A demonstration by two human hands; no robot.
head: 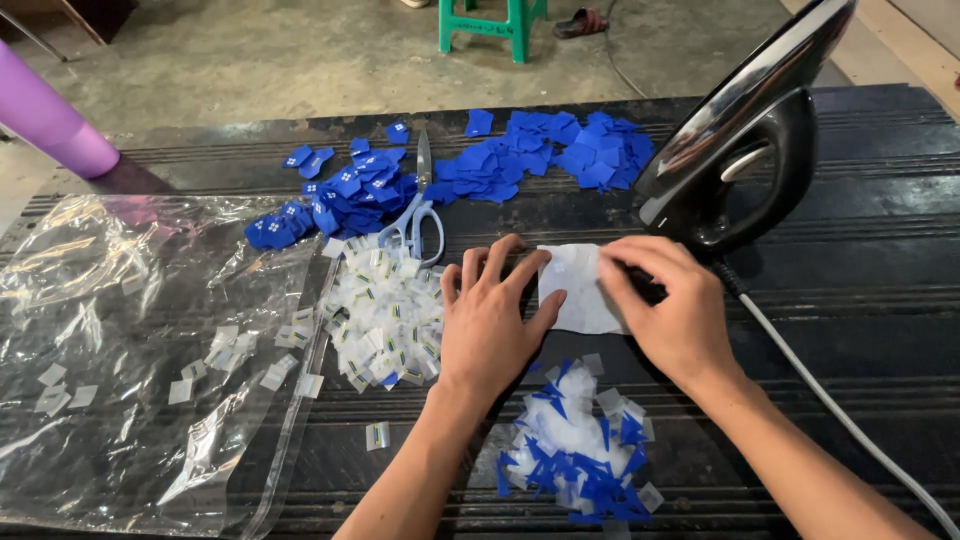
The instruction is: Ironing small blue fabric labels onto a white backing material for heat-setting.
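One white fabric patch (580,290), small and roughly square, lay flat on the dark ribbed table (850,330) just in front of an upturned black iron (745,150). The left hand (490,320) rested spread and open, fingertips pressing the patch's left edge, gripping nothing. The right hand (665,310) covered its right edge, fingers curled; whether they pinched the cloth could not be told. The piece looked thin, limp and very light, likely to shift or crease, best taken by a corner or edge. Nearby lay scissors (415,215), blue tags (540,155) in heaps, white folded labels (385,315), mixed trimmings (580,455) and a clear plastic bag (120,350).
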